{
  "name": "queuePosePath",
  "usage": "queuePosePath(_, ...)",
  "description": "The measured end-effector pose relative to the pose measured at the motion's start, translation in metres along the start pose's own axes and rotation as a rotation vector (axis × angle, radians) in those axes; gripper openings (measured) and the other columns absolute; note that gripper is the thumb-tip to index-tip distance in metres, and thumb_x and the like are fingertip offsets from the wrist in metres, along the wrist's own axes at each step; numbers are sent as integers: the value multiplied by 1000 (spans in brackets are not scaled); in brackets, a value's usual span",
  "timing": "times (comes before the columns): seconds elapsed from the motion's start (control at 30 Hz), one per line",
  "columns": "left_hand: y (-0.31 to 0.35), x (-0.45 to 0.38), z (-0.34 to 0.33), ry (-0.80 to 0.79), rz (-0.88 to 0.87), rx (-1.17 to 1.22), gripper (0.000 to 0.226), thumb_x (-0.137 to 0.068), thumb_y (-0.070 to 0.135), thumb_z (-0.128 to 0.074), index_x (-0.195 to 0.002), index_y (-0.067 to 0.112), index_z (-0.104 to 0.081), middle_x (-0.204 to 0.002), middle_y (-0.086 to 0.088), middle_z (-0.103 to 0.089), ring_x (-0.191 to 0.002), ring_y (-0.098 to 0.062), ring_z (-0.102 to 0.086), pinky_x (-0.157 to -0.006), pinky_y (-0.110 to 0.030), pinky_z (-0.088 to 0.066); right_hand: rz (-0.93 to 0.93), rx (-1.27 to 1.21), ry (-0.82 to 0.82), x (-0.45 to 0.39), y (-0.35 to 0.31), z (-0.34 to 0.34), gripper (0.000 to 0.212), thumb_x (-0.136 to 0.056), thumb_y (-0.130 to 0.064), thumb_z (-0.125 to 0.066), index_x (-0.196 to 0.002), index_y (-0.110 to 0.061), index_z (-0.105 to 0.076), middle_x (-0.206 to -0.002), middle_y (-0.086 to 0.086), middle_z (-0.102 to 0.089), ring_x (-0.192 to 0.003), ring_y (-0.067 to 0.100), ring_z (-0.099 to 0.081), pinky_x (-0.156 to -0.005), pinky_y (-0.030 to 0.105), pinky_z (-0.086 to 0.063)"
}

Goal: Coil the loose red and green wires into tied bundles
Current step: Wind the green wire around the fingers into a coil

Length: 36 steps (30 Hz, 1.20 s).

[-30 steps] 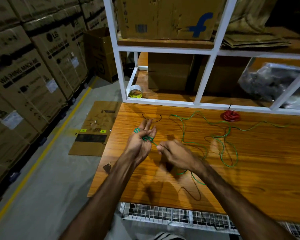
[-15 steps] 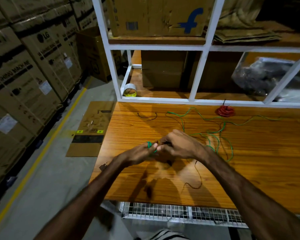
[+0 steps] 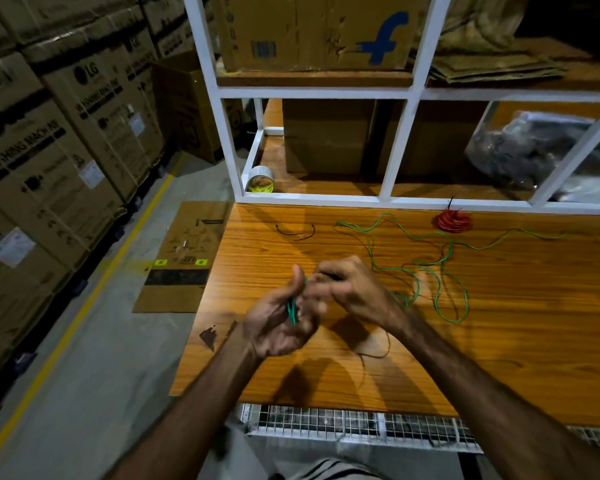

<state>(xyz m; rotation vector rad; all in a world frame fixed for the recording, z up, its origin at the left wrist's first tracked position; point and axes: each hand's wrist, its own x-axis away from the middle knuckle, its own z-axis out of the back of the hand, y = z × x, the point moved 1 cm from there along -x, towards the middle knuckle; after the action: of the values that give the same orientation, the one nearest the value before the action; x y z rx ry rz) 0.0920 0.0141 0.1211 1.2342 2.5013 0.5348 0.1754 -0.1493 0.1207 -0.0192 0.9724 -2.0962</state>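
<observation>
Head view: thin green wire (image 3: 444, 271) sprawls in loose tangled loops.

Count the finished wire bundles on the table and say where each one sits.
1. A red coiled bundle lies at the table's far edge, by the white rack frame. The green wire is mostly loose, with a few loops in the left hand. None looks hidden.

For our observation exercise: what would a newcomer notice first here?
Two hands meet mid-table: the left hand holds coiled loops of green wire, the right hand feeding it. The loose remainder sprawls rightward across the wooden table, with a red wire bundle near the back edge.
</observation>
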Motion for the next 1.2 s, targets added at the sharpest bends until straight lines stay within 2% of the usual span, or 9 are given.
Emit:
queuePosePath(0.1, 13, -5, -9, 124, -277, 147, 64, -110, 37, -35, -157, -4, -24, -154, -26, -44, -138, -42, -49, -104, -39, -53, -36, 18, 64, 8, 4, -11, 25, -100, -24, -50, -87, -15, -69, -72, -7, -69, -65, 14, -62, -59, 35, -48)
queuePosePath(0.2, 29, -2, -5, 324, -491, 127, 59, -111, 33, -29, -160, 1, -18, -167, -19, -24, -154, -38, -23, -123, -42, -31, -101, 81, 28, 15, 5, -19, 29, -105, -45, -45, -88, -26, -60, -76, -7, -67, -73, 19, -64, -66, 38, -50)
queuePosePath(0.47, 24, -31, 34, 893, -758, -410, 49, -112, 26, -25, -160, 14, -25, -163, -7, -36, -153, -22, -30, -123, -36, -27, -82, 280, -87, 19, -1, -17, 41, -104, -59, -37, -81, -26, -49, -68, -1, -60, -71, 30, -62, -59, 44, -46)
queuePosePath(0.6, 23, -33, 53, 1055, -502, -1132, 59, -99, 70, -32, -154, 56, -16, -164, 12, -31, -152, -8, -26, -125, -36, -23, -63, 340, -128, 18, 2, -10, 35, -102, -54, -38, -82, -26, -48, -72, 3, -63, -75, 35, -63, -59, 45, -46)
queuePosePath(0.67, 21, -32, 57, 1076, -307, -1445, 64, -99, 72, -25, -157, 51, -9, -165, 8, -29, -151, -10, -26, -125, -36, -22, -52, 375, -136, 16, -1, -3, 36, -101, -55, -39, -85, -26, -53, -75, 8, -66, -76, 36, -64, -59, 42, -46)
queuePosePath(0.77, 22, -25, 58, 1040, -99, -1650, 77, -100, 70, -20, -158, 22, -36, -126, -9, -70, -117, -19, -64, -100, -34, -47, -27, 409, -131, 13, -4, 9, 30, -103, -48, -51, -92, -24, -65, -79, 10, -70, -77, 37, -65, -59, 34, -37)
queuePosePath(0.87, 19, -19, 47, 813, 121, -1489, 94, -94, 80, -20, -117, 2, -66, -80, -19, -75, -62, -22, -68, -61, -35, -52, 2, 403, -119, 11, -4, 20, 23, -101, -45, -58, -100, -26, -70, -79, 8, -71, -79, 34, -65, -59, 32, -35)
queuePosePath(1.03, 15, -17, 19, 469, 318, -874, 100, -100, 66, 1, -124, -9, -62, -72, -17, -74, -54, -20, -67, -50, -24, -44, 1, 295, -24, 11, -5, 27, 34, -98, -54, -51, -88, -25, -65, -67, -4, -62, -67, 21, -60, -55, 38, -44)
queuePosePath(1.2, 3, -7, 10, 243, 358, -608, 100, -98, 66, -11, -123, -16, -61, -54, -9, -67, -44, -11, -60, -44, -16, -46, 37, 214, 49, 16, -11, 21, 32, -100, -48, -53, -84, -23, -66, -68, -4, -62, -64, 18, -57, -55, 39, -43)
